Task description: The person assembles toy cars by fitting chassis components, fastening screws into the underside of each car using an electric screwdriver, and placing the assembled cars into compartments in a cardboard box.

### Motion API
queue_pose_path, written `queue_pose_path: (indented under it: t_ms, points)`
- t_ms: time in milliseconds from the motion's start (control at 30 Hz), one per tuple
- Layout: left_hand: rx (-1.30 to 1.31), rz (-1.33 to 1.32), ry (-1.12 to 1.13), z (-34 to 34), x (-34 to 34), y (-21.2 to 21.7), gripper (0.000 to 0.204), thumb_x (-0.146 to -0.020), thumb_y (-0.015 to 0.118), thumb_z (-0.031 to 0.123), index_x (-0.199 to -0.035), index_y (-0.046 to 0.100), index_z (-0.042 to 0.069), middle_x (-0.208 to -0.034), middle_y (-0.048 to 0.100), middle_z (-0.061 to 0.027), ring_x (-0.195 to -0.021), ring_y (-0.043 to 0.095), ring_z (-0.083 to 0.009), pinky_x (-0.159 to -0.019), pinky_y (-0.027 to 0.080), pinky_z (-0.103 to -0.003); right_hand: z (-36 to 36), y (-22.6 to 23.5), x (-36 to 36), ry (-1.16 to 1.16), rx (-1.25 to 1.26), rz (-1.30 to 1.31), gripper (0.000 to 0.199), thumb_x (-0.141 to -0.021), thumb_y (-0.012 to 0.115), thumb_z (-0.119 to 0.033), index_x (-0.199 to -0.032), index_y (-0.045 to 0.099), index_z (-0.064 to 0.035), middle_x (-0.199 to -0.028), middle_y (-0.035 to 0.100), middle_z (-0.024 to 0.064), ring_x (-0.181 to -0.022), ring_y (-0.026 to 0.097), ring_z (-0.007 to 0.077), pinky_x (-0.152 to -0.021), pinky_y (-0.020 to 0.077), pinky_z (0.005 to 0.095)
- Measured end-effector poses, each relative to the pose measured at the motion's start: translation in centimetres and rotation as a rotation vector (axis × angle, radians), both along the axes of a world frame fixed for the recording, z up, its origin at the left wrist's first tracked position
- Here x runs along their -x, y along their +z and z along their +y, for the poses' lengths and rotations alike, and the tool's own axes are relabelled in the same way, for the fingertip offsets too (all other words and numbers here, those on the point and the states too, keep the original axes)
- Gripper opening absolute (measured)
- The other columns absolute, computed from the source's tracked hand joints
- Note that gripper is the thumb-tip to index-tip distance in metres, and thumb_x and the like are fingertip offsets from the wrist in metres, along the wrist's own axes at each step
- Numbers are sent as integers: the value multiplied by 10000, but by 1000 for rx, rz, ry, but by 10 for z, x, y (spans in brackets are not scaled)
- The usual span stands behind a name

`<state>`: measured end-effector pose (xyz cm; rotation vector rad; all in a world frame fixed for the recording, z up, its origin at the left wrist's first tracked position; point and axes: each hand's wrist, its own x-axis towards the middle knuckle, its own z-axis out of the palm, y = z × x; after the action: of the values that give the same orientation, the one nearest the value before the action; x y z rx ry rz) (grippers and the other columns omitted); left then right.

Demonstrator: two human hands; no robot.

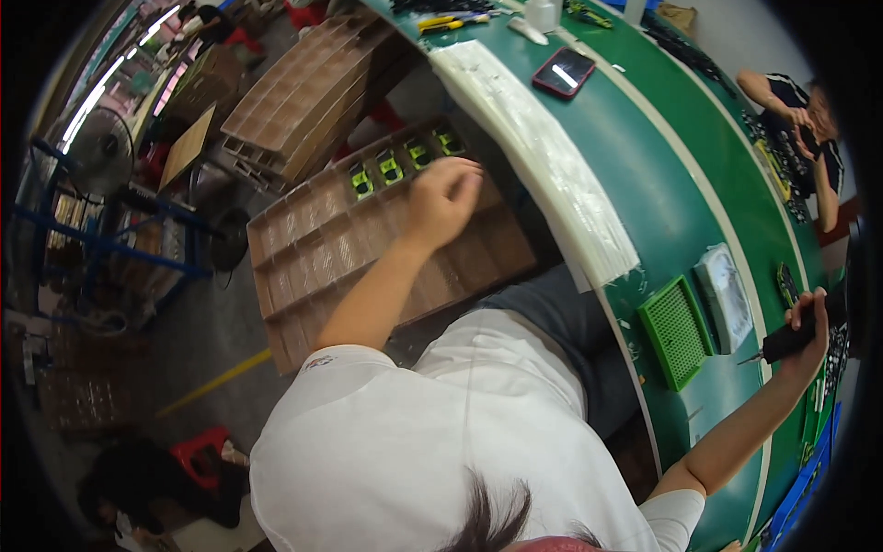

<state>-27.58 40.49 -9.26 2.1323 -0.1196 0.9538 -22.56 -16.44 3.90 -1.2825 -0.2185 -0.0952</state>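
Four green parts (405,158) are seen seated in the top row of a brown compartment tray (313,258) at centre left of the frame; the remaining pockets of that tray appear unfilled, so the loading is judged to be at an early stage, with most of the tray left to fill. A stack of similar brown trays (303,92) is seen above it, toward the upper left. Over the tray's upper right corner, beside the filled row, the left hand (443,198) is held with the fingers curled inward; whether a part is pinched in it cannot be told from this view. To the right, the green workbench (671,193) curves down the frame, with a strip of white plastic sheeting (543,156) laid along its near edge and a red-cased phone (563,72) at upper centre. Lower right, a green perforated tray (677,331) and a white pad (727,296) lie side by side. At the far right edge, the right hand (809,327) is closed around a black powered screwdriver (789,340), held above the bench. Another person's arms (791,106) are seen at upper right.
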Motion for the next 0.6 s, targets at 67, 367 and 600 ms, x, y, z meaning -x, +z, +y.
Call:
queue_pose_path:
  t_ms: [67,367,600]
  points:
    - [87,184,234,57,9,-46,123,-829,620,143,-860,663,32,-918,659,-124,-842,637,-296,-754,513,-353,-1,1,-2,-3,32,4,157,-942,559,-175,-1041,512,-63,-886,576,37,-600,468,76,-604,392,233]
    - [-448,1153,625,185,72,-157,901,-738,649,608,-1458,274,217,-1505,218,-180,-1403,157,-378,-1012,227,-690,6,-10,-10,-13,42,76,168,-940,561,-194,-1028,510,-60,-881,573,35,-601,466,80,-611,382,234]
    - [-465,1205,837,207,44,-184,696,-893,463,568,-1476,210,285,-1465,286,-180,-1378,220,-367,-982,283,-689,11,-11,-10,45,-4,135,205,-924,579,-195,-1059,532,-49,-911,582,42,-598,464,89,-610,373,232]
